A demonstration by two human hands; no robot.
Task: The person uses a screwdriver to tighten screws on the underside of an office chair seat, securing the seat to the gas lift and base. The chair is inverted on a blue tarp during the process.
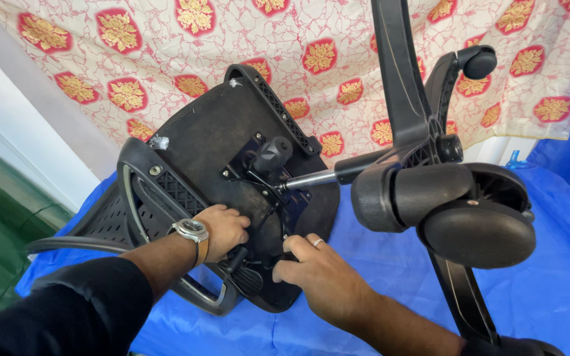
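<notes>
A black office chair seat, flipped with its underside up, lies tilted under both hands. Its black metal mechanism plate sits just beyond the fingers, with a silver gas-lift rod sticking out rightward.

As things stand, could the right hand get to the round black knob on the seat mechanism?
Probably yes. The right hand rests at the mechanism plate, and the knob stands exposed just beyond it; only the gas lift rod runs beside it, not across the way.
</notes>
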